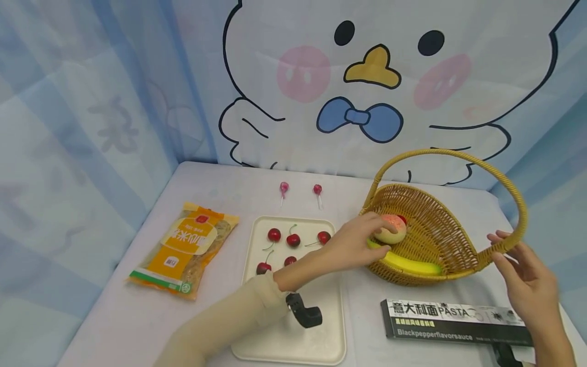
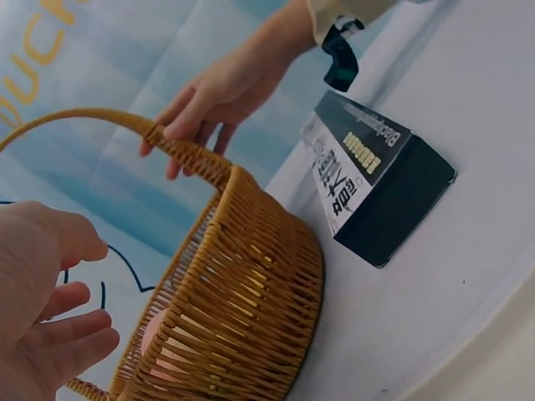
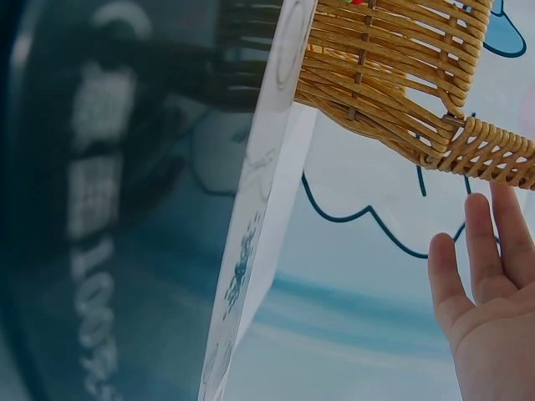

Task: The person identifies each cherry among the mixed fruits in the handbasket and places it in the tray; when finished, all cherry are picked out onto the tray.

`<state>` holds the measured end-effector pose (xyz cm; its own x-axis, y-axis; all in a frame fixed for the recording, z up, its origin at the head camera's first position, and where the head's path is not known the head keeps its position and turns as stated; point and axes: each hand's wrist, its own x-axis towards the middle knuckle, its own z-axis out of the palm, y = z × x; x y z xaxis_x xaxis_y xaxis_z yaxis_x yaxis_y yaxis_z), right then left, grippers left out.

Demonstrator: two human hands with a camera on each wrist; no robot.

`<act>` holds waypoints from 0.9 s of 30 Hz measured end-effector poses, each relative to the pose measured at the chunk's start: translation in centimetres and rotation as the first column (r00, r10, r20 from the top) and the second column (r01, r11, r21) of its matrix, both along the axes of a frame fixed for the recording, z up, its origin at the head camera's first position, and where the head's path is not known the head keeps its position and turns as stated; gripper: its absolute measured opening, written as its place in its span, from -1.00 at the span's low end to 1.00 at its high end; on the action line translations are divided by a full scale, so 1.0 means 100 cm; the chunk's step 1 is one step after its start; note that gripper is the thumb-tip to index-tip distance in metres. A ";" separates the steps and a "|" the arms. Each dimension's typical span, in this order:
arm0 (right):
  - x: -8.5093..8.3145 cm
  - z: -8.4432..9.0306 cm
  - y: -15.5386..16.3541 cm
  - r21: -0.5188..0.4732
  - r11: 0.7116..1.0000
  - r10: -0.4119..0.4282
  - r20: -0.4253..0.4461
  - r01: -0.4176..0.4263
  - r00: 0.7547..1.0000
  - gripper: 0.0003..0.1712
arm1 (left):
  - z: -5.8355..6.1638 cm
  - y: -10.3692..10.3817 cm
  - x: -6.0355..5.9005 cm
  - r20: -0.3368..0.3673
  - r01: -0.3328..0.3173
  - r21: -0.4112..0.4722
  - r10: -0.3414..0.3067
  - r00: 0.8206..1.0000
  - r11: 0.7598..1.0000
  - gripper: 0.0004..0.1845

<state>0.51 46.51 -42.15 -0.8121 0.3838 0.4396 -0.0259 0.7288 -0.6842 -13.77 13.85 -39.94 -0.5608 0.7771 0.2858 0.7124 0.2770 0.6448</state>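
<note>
A wicker basket [image 1: 440, 229] with a tall arched handle holds a peach [image 1: 391, 230] with a pink top and a yellow banana [image 1: 412, 265]. Something red shows behind the peach. Over the basket's left rim reaches my left hand [image 1: 350, 242], thumb and fingers spread beside the peach and the banana's end. The left wrist view shows nothing between those fingers. My right hand [image 1: 534, 280] is at the right foot of the basket handle [image 1: 515, 237], its thumb on the near side and fingertips showing beyond it.
A cream tray [image 1: 337, 326] with several cherries [image 1: 293, 240] lies left of the basket. Farther left is an orange food bag [image 1: 183, 250]. Two lollipops [image 1: 317, 189] lie behind the tray. A black pasta box [image 1: 454, 322] is in front of the basket, near my right wrist.
</note>
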 end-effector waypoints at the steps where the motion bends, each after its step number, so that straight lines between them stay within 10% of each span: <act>1: 0.000 0.000 0.000 -0.002 1.000 0.004 -0.003 -0.004 1.000 -0.42 | 0.001 0.003 -0.001 -0.002 0.004 -0.005 -0.004 1.000 1.000 -0.63; 27: 0.004 0.005 0.002 0.007 0.999 0.033 0.025 -0.034 0.999 -0.42 | 0.009 0.070 -0.013 -0.055 0.001 -0.130 -0.008 0.998 0.992 -0.59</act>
<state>0.87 46.71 -41.64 -0.8353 0.3531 0.4215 -0.0331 0.7329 -0.6796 -15.02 20.83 -39.04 -0.5432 0.8122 0.2129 0.7475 0.3523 0.5631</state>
